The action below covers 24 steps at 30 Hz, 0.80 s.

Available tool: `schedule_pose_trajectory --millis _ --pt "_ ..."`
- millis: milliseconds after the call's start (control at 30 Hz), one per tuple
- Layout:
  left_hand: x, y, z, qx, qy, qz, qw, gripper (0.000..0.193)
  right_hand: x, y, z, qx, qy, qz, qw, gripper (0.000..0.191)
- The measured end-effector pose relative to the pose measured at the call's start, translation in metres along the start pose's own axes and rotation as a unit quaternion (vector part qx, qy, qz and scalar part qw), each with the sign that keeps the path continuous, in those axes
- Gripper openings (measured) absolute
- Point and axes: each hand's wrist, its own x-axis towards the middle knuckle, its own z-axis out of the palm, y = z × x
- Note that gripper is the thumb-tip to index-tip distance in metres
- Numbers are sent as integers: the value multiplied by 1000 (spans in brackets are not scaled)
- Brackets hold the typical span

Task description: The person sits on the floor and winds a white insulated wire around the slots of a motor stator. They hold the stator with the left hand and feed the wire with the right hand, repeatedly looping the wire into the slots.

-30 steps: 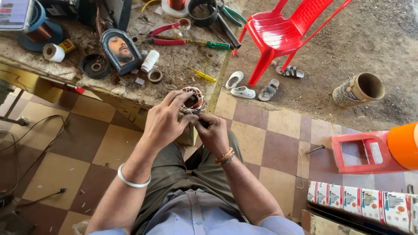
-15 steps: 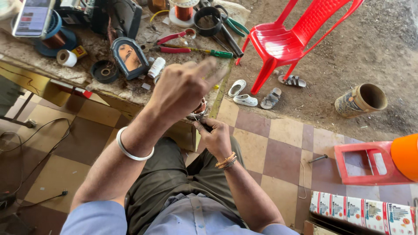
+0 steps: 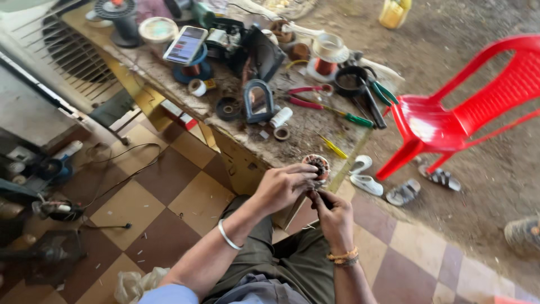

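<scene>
My left hand [image 3: 284,186] grips a small round motor stator [image 3: 318,166] with copper windings, held just off the front edge of a cluttered workbench [image 3: 315,138]. My right hand [image 3: 333,213] is right below it, fingers pinched at the stator's underside; what they pinch is too small to tell. A white bangle sits on my left wrist and a beaded band on my right. I am seated, my dark green trousers below the hands.
The bench holds red-handled pliers [image 3: 306,95], a green-handled screwdriver [image 3: 346,117], a small mirror [image 3: 257,101], tape rolls, wire spools and a phone [image 3: 184,44]. A red plastic chair [image 3: 467,112] stands at right, sandals [image 3: 365,180] on the dirt. Cables and tools lie on the checkered floor at left.
My left hand came down from a raised reach over the bench and closed on the stator again. The view swung left and up, showing more of the bench.
</scene>
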Motion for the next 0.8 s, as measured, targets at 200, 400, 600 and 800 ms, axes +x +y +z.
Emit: schedule_pose_trajectory --millis 200,400,600,800 --pt "6 -22 2 -81 -19 18 996 30 -3 4 -5 -13 22 18 1000 22" --pt "4 -22 6 -55 -27 13 998 24 -7 -9 -9 -34 31 16 999 19" --pt "0 -9 8 -27 5 5 1000 24 -27 -28 -23 -56 68 42 995 19" --pt "-1 -8 9 -43 24 -8 999 22 -89 31 -98 45 47 -87 994 17"
